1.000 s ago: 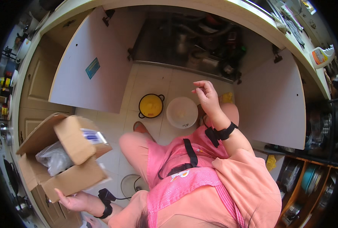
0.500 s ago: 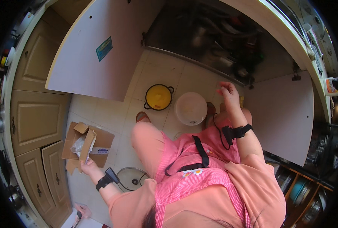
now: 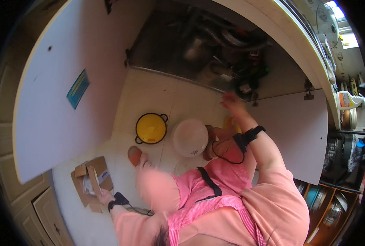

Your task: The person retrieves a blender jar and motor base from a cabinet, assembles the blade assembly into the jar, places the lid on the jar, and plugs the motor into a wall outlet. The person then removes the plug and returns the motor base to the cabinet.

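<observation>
our left hand [image 3: 105,197] grips one open brown cardboard box [image 3: 93,179]; whether our blurred right hand [image 3: 233,104] is closed, we cannot tell.

Two hands [image 3: 105,197], one box [image 3: 93,180]

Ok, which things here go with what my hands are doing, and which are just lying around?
Probably in use:
cardboard box, its flap in your left hand
clear plastic bag inside the box
open cupboard, near your right hand

Apparently just lying around:
yellow pot on the floor
whitish basin beside it
white bottle on the counter
</observation>
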`<state>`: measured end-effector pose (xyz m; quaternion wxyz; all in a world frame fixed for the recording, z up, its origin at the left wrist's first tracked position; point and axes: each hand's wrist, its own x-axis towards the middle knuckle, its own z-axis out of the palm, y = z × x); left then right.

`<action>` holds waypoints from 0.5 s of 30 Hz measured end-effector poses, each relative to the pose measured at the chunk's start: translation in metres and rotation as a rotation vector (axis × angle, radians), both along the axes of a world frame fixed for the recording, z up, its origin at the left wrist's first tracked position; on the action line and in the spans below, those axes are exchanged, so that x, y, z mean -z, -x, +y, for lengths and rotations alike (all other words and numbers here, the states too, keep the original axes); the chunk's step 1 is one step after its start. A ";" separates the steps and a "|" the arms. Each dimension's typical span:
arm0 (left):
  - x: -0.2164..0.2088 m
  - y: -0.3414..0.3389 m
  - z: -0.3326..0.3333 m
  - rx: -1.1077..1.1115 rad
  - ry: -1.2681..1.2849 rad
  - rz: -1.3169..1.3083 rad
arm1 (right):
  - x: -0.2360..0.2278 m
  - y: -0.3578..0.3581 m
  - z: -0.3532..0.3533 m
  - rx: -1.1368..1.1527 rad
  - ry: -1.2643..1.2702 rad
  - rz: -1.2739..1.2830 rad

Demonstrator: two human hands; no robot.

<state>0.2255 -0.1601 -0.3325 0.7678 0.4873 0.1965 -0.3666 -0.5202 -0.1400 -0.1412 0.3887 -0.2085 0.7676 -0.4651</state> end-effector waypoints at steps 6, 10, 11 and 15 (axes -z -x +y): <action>0.001 0.023 0.023 0.005 -0.073 0.022 | 0.068 0.053 -0.044 0.180 -0.246 -0.205; -0.011 0.045 0.030 0.038 -0.114 0.161 | 0.121 0.075 -0.075 0.429 -0.240 -0.444; -0.019 0.047 0.034 0.020 -0.162 0.222 | 0.133 0.082 -0.081 0.456 -0.218 -0.496; -0.029 0.055 0.044 0.057 -0.283 0.231 | 0.170 0.110 -0.112 0.526 -0.214 -0.643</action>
